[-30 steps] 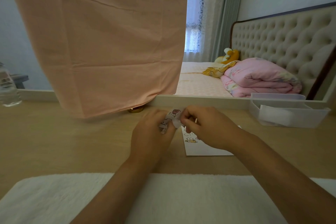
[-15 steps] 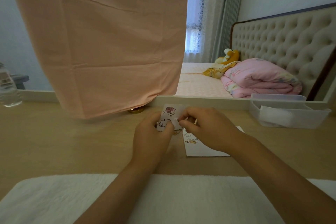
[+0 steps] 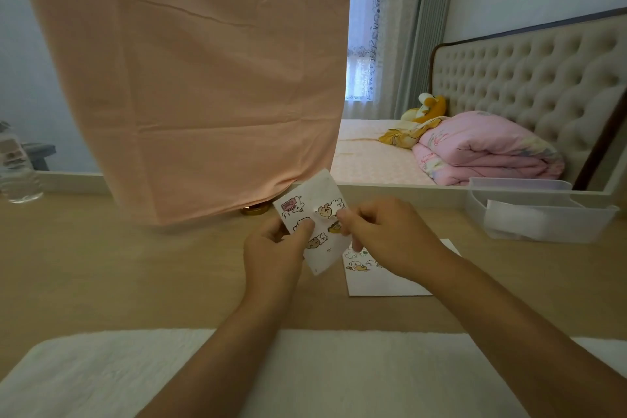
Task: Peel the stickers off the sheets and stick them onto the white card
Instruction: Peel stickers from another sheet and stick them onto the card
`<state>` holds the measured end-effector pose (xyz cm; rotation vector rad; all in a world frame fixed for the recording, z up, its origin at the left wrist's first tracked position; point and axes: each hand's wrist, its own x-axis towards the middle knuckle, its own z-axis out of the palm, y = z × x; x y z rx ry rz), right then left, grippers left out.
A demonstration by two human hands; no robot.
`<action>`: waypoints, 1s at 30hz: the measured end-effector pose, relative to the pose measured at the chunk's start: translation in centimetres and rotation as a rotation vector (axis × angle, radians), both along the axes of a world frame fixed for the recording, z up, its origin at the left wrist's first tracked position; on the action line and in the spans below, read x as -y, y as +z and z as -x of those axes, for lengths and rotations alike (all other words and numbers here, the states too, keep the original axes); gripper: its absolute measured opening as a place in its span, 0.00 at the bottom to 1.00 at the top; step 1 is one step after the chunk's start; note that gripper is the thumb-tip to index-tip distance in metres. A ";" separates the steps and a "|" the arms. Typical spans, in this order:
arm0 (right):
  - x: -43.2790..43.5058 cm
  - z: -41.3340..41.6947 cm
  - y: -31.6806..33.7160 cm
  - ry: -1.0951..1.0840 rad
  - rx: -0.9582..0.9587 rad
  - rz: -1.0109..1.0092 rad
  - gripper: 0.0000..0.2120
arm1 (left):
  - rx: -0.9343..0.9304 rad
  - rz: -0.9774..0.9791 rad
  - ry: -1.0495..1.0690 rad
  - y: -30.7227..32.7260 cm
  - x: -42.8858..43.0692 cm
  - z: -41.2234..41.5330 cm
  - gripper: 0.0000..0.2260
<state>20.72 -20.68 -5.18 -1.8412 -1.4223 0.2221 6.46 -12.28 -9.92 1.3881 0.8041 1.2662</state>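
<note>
Your left hand (image 3: pixel 274 256) grips the sticker sheet (image 3: pixel 314 200) above the counter (image 3: pixel 135 265), while your right hand (image 3: pixel 386 237) pinches one sticker's edge, mid-peel by the look of it. At four o'clock the white card (image 3: pixel 383 283) already carries a few stickers; several remain on the sheet. Farther out at two o'clock, a clear plastic bin (image 3: pixel 543 231) holds white paper (image 3: pixel 515 217).

Part of white card (image 3: pixel 383 282) behind right hand (image 3: pixel 390 241); bottle (image 3: pixel 17 176) half off-frame
</note>
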 end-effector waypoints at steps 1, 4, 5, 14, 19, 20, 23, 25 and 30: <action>-0.1 0.4 0.0 0.008 -0.148 0.054 0.20 | 0.030 0.043 -0.021 0.1 0.1 0.0 0.08; -0.3 1.4 0.0 -0.010 -0.553 0.126 0.22 | 0.051 0.069 -0.044 0.2 0.4 -0.2 0.08; -0.4 1.5 0.0 -0.033 -0.639 0.111 0.22 | 0.049 0.056 -0.046 0.2 0.5 -0.3 0.08; -0.3 0.8 -0.1 -0.082 -0.612 -0.024 0.10 | -0.024 0.062 -0.374 1.1 1.1 -0.3 0.14; -0.4 0.4 -0.3 -0.034 -0.232 -0.040 0.08 | -0.127 0.072 -0.354 2.2 -0.2 0.8 0.18; -0.4 0.4 -0.5 -0.016 -0.205 -0.039 0.08 | -0.145 0.055 -0.329 2.3 -0.4 0.9 0.14; -0.5 0.3 -0.7 -0.022 -0.146 -0.037 0.08 | -0.207 0.022 -0.251 2.0 -0.9 1.2 0.06; -0.5 0.2 -0.9 -0.041 -0.112 -0.038 0.08 | -0.254 0.031 -0.241 1.5 -1.1 1.0 0.09; -0.8 0.0 -1.3 -0.034 -0.046 -0.018 0.09 | -0.210 0.159 -0.275 1.1 -0.8 0.4 0.08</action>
